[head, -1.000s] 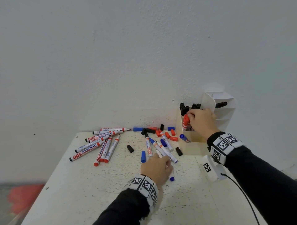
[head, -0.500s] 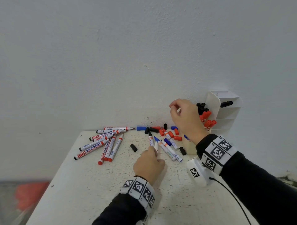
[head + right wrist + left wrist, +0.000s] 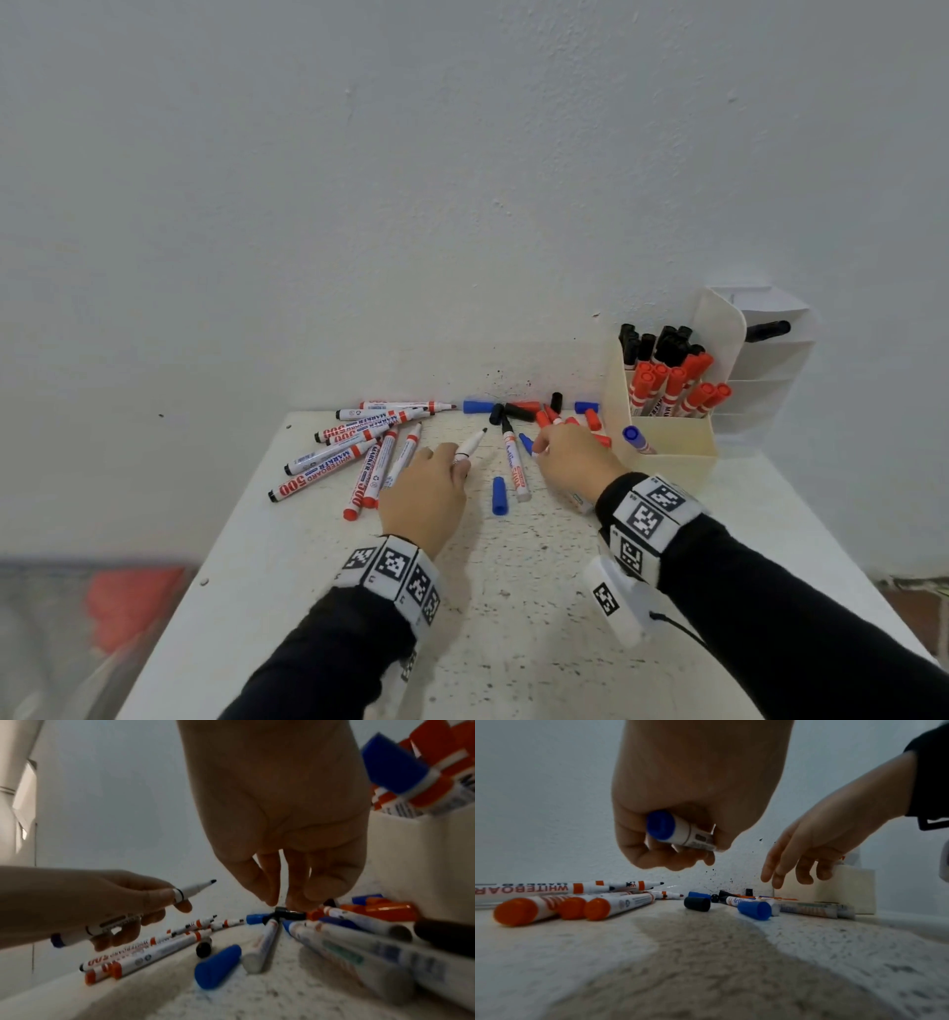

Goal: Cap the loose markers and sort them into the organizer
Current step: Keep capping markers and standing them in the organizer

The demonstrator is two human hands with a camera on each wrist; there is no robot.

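Observation:
My left hand [image 3: 436, 478] grips an uncapped white marker [image 3: 470, 446] with a blue end plug [image 3: 661, 825], lifted off the table with its dark tip pointing to the wall. My right hand [image 3: 552, 444] reaches down with straight fingers [image 3: 270, 894] onto the heap of loose caps, its tips at a black cap [image 3: 289, 914]. A loose blue cap [image 3: 499, 496] lies between my hands beside an uncapped black-tipped marker [image 3: 513, 460]. The cream organizer [image 3: 662, 455] at the right holds black and red capped markers and one blue marker [image 3: 636, 438].
Several uncapped red markers [image 3: 359, 447] lie fanned at the left. Red, blue and black caps [image 3: 518, 411] are strewn along the wall. A small black cap [image 3: 696, 903] lies under my left hand. A white shelf unit [image 3: 770, 360] stands behind the organizer.
My right hand left the organizer and came down to the caps by the wall. My left hand picked a marker off the table and raised it.

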